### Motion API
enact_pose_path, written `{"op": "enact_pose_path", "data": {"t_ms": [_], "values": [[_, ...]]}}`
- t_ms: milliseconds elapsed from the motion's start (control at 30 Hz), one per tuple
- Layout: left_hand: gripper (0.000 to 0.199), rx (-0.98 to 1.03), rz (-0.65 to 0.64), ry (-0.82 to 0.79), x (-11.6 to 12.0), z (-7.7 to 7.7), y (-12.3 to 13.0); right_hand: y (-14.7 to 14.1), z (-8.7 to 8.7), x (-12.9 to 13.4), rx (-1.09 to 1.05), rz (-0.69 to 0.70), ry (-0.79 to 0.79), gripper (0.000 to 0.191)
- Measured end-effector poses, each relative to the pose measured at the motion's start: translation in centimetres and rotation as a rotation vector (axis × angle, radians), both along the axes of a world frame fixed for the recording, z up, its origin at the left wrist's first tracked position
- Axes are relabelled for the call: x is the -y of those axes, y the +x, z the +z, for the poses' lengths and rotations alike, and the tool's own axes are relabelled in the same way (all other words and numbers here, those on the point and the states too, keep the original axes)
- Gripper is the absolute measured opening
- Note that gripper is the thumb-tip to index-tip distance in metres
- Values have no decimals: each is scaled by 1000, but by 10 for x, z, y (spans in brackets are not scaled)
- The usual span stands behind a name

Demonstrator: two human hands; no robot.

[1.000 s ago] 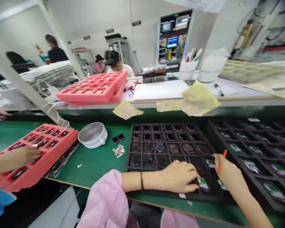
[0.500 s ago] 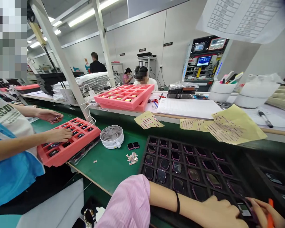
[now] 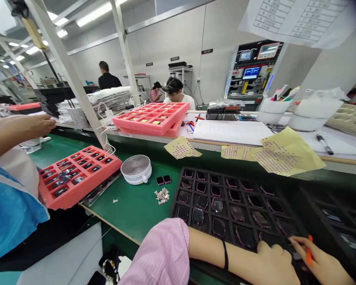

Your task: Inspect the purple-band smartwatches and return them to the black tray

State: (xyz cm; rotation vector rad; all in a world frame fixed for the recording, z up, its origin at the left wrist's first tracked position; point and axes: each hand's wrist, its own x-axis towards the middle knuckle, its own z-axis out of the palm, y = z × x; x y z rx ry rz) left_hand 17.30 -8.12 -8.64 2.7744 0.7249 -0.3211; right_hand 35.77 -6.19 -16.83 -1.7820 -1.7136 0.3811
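Curled fingers close my left hand (image 3: 277,263), at the near right part of a black foam tray (image 3: 206,230). Whatever it grips is hidden beneath the knuckles. Close by on the right, my right hand (image 3: 322,259) pinches a slim orange tool (image 3: 309,250), whose tip I cannot make out. Between the two hands part of a dark watch body (image 3: 296,253) shows. Rows of dark, purple-edged watch bodies (image 3: 237,213) fill the tray's pockets, some with glossy film on their faces.
On the green bench stand a white fan (image 3: 135,170), two loose watch bodies (image 3: 163,180) and a pile of small pale parts (image 3: 162,196). A co-worker's arm (image 3: 20,128) is above a pink foam tray (image 3: 87,188). Another black tray (image 3: 323,198) lies right. Yellow dotted sheets (image 3: 287,152) hang from the shelf.
My right hand has shifted left and up with the orange tool, closer to my left hand. The watch body between them is more covered. The co-worker's hands have left the pink tray.
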Motion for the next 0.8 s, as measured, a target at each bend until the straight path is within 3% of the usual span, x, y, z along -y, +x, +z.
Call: {"op": "enact_pose_path", "data": {"t_ms": [33, 100, 267, 400, 500, 600, 700, 800], "values": [[44, -7, -18, 2, -1, 5, -3, -1, 8, 0, -128, -29, -129, 26], [47, 9, -76, 9, -4, 11, -9, -6, 26, 4, -306, -99, -230, 26], [50, 23, -36, 40, -4, 14, -17, -24, 68, 20, -459, -160, -85, 35], [51, 55, -5, 22, -8, 13, -18, -37, 97, 26, -811, -102, -38, 45], [51, 272, 49, -190, -20, 12, -25, -43, 112, 26, -1029, -49, -76, 45], [49, 551, 175, -512, -32, 17, -43, -50, 121, 23, -1126, 25, -100, 39], [51, 725, 281, -891, -42, 33, -70, -59, 129, 16, -1142, 104, -110, 38], [57, 871, 348, -1011, -53, 53, -98, -70, 139, 6, -1126, 197, -111, 41]]}}
